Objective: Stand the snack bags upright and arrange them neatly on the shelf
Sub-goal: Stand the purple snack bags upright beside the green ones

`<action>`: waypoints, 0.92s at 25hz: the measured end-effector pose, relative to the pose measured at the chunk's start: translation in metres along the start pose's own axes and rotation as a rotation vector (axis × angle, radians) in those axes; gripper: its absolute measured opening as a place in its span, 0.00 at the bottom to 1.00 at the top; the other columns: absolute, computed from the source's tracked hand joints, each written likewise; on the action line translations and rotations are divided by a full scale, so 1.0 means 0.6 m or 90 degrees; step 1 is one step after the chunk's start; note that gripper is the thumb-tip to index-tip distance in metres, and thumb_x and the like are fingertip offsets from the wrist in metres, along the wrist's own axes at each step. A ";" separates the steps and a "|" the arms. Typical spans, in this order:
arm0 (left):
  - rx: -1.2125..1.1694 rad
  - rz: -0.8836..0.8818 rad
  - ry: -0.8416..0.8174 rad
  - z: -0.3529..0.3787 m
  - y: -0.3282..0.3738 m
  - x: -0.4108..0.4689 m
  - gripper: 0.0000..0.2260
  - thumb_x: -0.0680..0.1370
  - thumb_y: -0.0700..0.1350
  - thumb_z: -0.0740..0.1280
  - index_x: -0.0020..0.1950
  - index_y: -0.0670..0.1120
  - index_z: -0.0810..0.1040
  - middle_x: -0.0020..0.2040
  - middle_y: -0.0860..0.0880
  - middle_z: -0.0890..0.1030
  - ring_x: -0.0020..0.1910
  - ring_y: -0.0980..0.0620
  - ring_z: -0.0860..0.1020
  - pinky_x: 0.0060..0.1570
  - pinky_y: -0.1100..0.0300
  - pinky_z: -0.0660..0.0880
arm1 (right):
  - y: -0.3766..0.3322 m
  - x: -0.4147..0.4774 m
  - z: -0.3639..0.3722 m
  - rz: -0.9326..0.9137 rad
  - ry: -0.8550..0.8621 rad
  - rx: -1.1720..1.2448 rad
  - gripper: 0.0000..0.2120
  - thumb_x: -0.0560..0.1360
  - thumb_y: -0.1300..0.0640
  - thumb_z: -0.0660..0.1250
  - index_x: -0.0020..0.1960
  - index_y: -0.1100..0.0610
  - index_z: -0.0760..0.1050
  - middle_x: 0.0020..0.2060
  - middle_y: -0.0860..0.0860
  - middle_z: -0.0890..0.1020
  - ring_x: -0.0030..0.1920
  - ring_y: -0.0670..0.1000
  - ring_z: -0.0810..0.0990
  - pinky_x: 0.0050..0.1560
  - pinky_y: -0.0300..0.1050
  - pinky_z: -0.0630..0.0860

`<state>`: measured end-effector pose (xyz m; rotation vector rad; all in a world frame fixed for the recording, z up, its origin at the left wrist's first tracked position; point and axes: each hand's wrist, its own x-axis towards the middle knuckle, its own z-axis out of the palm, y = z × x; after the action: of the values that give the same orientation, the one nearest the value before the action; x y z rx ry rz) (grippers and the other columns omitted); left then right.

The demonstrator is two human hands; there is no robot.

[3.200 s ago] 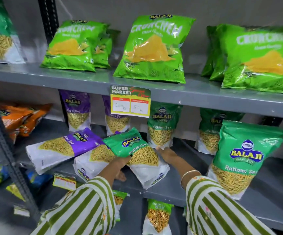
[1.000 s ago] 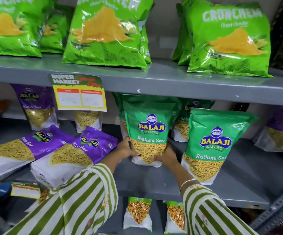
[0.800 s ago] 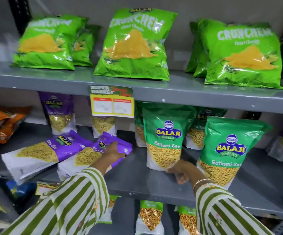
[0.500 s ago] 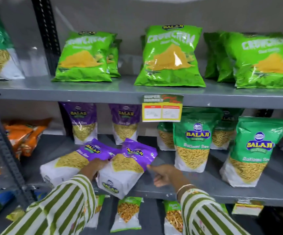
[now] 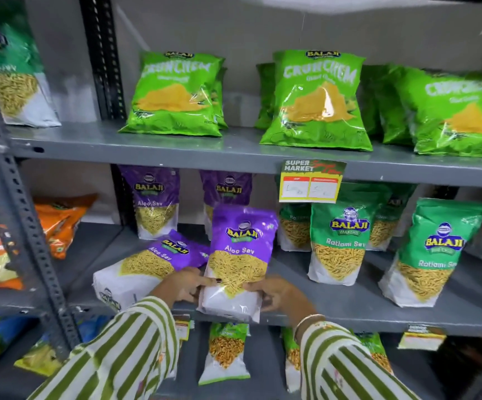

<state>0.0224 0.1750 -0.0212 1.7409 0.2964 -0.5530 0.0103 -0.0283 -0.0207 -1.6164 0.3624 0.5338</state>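
Note:
A purple Aloo Sev bag [image 5: 238, 256] stands nearly upright at the front of the middle shelf [image 5: 378, 314]. My left hand [image 5: 182, 285] grips its lower left side and my right hand [image 5: 280, 294] grips its lower right corner. A second purple Aloo Sev bag [image 5: 144, 267] lies flat just to its left. Two more purple bags [image 5: 156, 200] stand upright at the back of the shelf. To the right, green Ratlami Sev bags [image 5: 339, 243] stand upright, one [image 5: 430, 252] further right.
Bright green Crunchem bags [image 5: 176, 93] stand on the upper shelf above a yellow price tag [image 5: 310, 181]. Orange bags [image 5: 58, 220] lie in the left bay behind a perforated steel post [image 5: 17, 215]. More bags [image 5: 225, 350] sit on the lower shelf.
After setting a green Ratlami Sev bag upright, both hands moved left to a flat purple Aloo Sev bag and have tipped it up on its base.

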 end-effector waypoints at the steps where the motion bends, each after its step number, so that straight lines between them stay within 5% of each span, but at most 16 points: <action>1: 0.000 0.016 -0.007 0.001 -0.001 -0.004 0.20 0.64 0.42 0.76 0.52 0.42 0.74 0.48 0.42 0.80 0.49 0.43 0.78 0.46 0.55 0.74 | -0.003 -0.006 -0.005 -0.056 0.015 -0.021 0.08 0.67 0.66 0.73 0.41 0.60 0.75 0.34 0.52 0.80 0.37 0.51 0.78 0.43 0.54 0.78; 3: -0.006 0.052 -0.009 0.010 0.004 -0.023 0.24 0.65 0.39 0.75 0.58 0.41 0.73 0.55 0.42 0.78 0.59 0.42 0.74 0.56 0.50 0.72 | -0.004 -0.014 -0.014 -0.154 0.043 -0.047 0.23 0.62 0.68 0.77 0.54 0.64 0.72 0.49 0.57 0.81 0.50 0.55 0.79 0.54 0.59 0.77; 5: 0.002 0.098 0.025 0.022 0.001 -0.035 0.17 0.68 0.35 0.73 0.53 0.43 0.72 0.51 0.44 0.78 0.57 0.44 0.74 0.56 0.50 0.70 | 0.000 -0.027 -0.020 -0.238 0.071 -0.082 0.32 0.60 0.69 0.77 0.58 0.62 0.65 0.58 0.57 0.77 0.59 0.54 0.75 0.57 0.52 0.75; 9: -0.020 0.143 0.063 0.042 -0.009 -0.048 0.18 0.69 0.32 0.71 0.54 0.43 0.69 0.48 0.45 0.78 0.55 0.45 0.73 0.52 0.52 0.70 | 0.007 -0.049 -0.027 -0.310 0.086 -0.149 0.37 0.61 0.69 0.77 0.63 0.65 0.61 0.54 0.54 0.73 0.57 0.49 0.70 0.52 0.42 0.68; 14: -0.059 0.211 0.091 0.058 0.017 -0.044 0.18 0.68 0.28 0.70 0.48 0.46 0.69 0.43 0.50 0.78 0.47 0.48 0.76 0.35 0.60 0.72 | -0.017 -0.039 -0.041 -0.355 0.114 -0.190 0.36 0.60 0.68 0.78 0.61 0.67 0.62 0.56 0.57 0.75 0.59 0.53 0.73 0.58 0.50 0.72; 19: -0.061 0.277 0.152 0.075 0.037 0.032 0.27 0.66 0.26 0.70 0.61 0.41 0.67 0.53 0.43 0.76 0.54 0.48 0.74 0.47 0.56 0.74 | -0.043 0.018 -0.062 -0.416 0.141 -0.189 0.33 0.54 0.66 0.77 0.53 0.57 0.63 0.52 0.56 0.76 0.56 0.53 0.75 0.50 0.44 0.70; 23: -0.081 0.310 0.170 0.087 0.049 0.111 0.24 0.64 0.23 0.70 0.49 0.46 0.69 0.47 0.46 0.77 0.50 0.49 0.76 0.42 0.68 0.77 | -0.049 0.095 -0.080 -0.406 0.164 -0.174 0.34 0.57 0.73 0.76 0.58 0.60 0.65 0.53 0.54 0.76 0.57 0.51 0.74 0.49 0.39 0.66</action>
<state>0.0830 0.1109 -0.0390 1.6847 0.0834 0.0507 0.0800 -0.0681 -0.0237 -1.9509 -0.0548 -0.1192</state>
